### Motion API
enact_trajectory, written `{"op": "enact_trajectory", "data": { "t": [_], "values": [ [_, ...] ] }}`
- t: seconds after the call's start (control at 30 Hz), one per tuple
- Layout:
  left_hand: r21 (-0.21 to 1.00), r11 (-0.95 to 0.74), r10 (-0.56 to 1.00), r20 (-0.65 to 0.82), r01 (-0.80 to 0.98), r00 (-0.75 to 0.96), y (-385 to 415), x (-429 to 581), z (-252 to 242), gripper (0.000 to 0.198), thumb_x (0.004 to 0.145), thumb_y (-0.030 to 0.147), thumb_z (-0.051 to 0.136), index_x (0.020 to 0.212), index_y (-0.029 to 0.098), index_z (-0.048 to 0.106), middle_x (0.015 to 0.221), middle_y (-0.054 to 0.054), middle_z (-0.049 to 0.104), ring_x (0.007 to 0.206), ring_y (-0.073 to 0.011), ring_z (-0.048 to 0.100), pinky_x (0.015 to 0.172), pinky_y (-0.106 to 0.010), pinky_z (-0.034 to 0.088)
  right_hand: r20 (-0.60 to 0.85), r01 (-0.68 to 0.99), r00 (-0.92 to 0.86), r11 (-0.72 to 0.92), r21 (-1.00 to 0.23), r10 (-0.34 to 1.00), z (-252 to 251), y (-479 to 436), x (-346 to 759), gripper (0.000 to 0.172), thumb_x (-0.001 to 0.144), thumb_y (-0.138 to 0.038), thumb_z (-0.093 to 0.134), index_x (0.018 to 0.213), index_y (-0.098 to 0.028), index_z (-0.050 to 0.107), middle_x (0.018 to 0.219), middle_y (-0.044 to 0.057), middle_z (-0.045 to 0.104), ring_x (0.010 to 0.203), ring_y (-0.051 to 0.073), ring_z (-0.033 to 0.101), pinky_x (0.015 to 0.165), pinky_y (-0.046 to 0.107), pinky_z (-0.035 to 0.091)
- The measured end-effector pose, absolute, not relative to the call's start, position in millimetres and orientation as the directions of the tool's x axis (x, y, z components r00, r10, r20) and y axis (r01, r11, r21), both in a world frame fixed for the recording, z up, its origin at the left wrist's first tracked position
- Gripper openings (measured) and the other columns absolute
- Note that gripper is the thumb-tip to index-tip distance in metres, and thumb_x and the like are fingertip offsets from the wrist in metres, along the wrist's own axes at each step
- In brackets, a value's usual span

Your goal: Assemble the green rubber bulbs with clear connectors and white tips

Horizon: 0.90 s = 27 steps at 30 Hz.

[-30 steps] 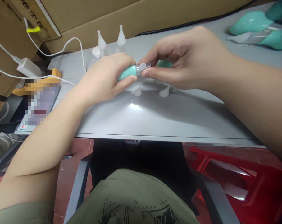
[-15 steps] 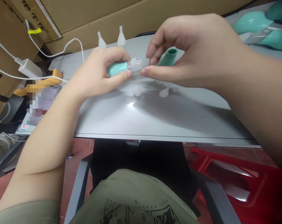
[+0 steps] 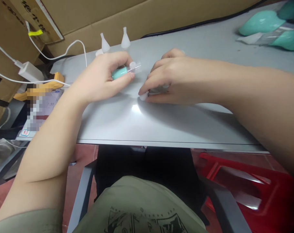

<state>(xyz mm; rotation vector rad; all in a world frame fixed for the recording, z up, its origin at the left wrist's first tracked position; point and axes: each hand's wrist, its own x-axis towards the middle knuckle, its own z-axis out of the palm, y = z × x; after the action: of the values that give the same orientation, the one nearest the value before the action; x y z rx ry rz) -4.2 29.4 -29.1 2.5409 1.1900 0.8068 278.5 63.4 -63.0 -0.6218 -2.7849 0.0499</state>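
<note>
My left hand is closed around a teal rubber bulb, with a clear plastic tube sticking out of its end to the right. Low over the table, my right hand has its thumb and fingertips closed on a small white translucent tip at the tabletop. Other pale bits beneath that palm are mostly hidden, and I cannot see whether the other teal bulb is still in it. Beyond my left hand stand two white cone-shaped nozzles, points up.
Teal bulbs with clear tubes lie at the back right of the grey table. On the left are a phone, a white charger and cables. Cardboard borders the back. A red plastic stool is below right.
My right hand has come down and left from beside the clear tube to the small white tip. The bulb visible in its grasp before is now out of sight. My left hand stays nearly still.
</note>
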Motion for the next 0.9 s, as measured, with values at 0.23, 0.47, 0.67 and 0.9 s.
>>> {"op": "enact_trajectory", "data": {
  "t": [0.23,0.47,0.67,0.9],
  "values": [
    [0.433,-0.659,0.752,0.380,0.615,0.538,28,-5,-28,0.021,0.102,0.049,0.076,0.097,0.028,0.076,0.097,-0.005,0.082,0.092,-0.0297,0.075,0.085,-0.045,0.057,0.275,0.491,-0.812,0.858,-0.153,0.514,-55,52,280,0.033,0.114,-0.053,0.062,0.109,-0.035,0.089,0.093,0.001,0.081,0.107,0.026,0.077,0.128,0.065,0.055],
    [0.395,-0.684,0.727,0.433,0.613,0.533,32,-6,-32,0.024,0.105,0.050,0.076,0.097,0.027,0.076,0.096,-0.004,0.081,0.089,-0.0270,0.074,0.085,-0.044,0.060,0.424,0.471,-0.700,0.818,-0.331,0.575,-47,58,288,0.026,0.108,-0.055,0.077,0.113,-0.035,0.091,0.097,-0.006,0.084,0.094,0.019,0.079,0.091,0.047,0.064],
    [0.405,-0.698,0.715,0.442,0.591,0.541,30,-8,-30,0.017,0.108,0.043,0.077,0.103,0.027,0.080,0.103,-0.006,0.084,0.099,-0.0302,0.080,0.093,-0.045,0.063,0.504,0.406,-0.630,0.804,-0.435,0.591,-41,51,288,0.037,0.111,-0.063,0.078,0.105,-0.028,0.087,0.101,-0.006,0.087,0.097,0.014,0.081,0.093,0.038,0.066],
    [0.406,-0.696,0.717,0.417,0.592,0.558,28,-6,-31,0.019,0.110,0.043,0.076,0.105,0.027,0.084,0.102,-0.005,0.086,0.096,-0.0285,0.078,0.090,-0.046,0.062,0.550,0.383,-0.552,0.777,-0.499,0.626,-41,52,285,0.051,0.106,-0.078,0.081,0.110,-0.027,0.089,0.106,-0.007,0.088,0.098,0.014,0.082,0.092,0.037,0.067]
  ]
}}
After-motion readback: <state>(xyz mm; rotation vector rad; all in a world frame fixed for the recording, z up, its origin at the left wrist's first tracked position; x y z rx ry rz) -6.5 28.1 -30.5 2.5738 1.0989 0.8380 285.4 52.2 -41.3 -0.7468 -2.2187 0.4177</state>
